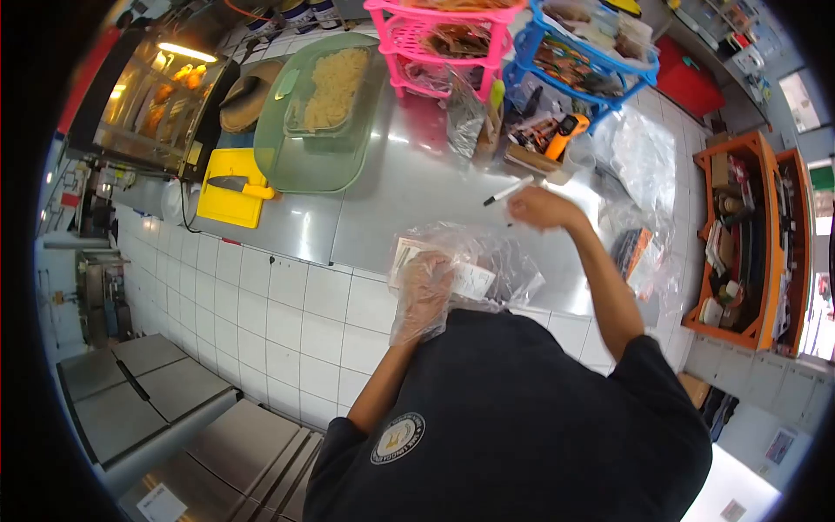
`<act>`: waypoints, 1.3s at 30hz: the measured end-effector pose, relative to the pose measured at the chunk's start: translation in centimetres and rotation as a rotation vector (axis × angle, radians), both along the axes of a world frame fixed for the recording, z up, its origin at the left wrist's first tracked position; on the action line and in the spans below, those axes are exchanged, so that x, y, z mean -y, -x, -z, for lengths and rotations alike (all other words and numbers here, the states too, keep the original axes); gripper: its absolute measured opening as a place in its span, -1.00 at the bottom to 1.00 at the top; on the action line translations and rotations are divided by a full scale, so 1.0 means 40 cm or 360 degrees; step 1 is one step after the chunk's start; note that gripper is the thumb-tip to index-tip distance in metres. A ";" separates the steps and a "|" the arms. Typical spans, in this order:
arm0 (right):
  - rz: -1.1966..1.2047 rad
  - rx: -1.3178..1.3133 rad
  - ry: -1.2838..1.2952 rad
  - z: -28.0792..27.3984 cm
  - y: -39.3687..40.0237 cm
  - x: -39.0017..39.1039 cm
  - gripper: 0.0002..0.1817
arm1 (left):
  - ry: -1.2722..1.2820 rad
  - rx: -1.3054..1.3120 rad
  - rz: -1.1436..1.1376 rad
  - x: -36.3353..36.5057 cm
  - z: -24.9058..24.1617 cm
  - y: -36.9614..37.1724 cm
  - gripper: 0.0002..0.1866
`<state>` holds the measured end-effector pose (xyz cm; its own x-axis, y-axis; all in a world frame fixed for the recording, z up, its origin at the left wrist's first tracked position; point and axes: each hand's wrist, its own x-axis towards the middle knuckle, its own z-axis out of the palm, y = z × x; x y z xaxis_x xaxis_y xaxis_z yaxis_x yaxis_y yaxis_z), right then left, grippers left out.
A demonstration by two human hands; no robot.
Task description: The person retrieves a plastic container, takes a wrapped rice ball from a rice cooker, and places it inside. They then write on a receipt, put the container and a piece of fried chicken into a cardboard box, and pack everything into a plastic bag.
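My left hand (426, 283), covered in clear plastic, is curled over a clear plastic bag (513, 261) at the table's front edge. White paper with dark writing (472, 280) shows by its fingers, partly under the plastic. Bare and smeared by motion, my right hand (544, 209) is over the steel table, further right. Just beyond its fingertips is a white marker pen (509, 190) with a black end. I cannot tell whether the right fingers hold anything.
A green tray (348, 170) bears a clear tub of pale food (326, 91). A knife (233, 184) lies on a yellow cutting board (228, 209). Pink (396, 39) and blue (522, 61) basket racks stand behind, near an orange thermometer gun (567, 135). Plastic bags (639, 157) lie at right.
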<state>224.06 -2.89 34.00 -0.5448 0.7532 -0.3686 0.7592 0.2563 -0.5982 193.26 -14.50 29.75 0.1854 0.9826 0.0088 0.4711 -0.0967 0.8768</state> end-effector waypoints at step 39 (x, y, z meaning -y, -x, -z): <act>0.0219 -0.0055 0.0382 0.087 0.169 0.184 -0.48 | -0.0249 0.0009 0.0737 0.023 -0.051 0.077 -0.45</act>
<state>217.30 -10.26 30.54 -0.4584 0.7146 -0.5285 0.7554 -0.0001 -0.6553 190.17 -15.44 31.77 0.6020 0.7838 0.1521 0.3427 -0.4257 0.8375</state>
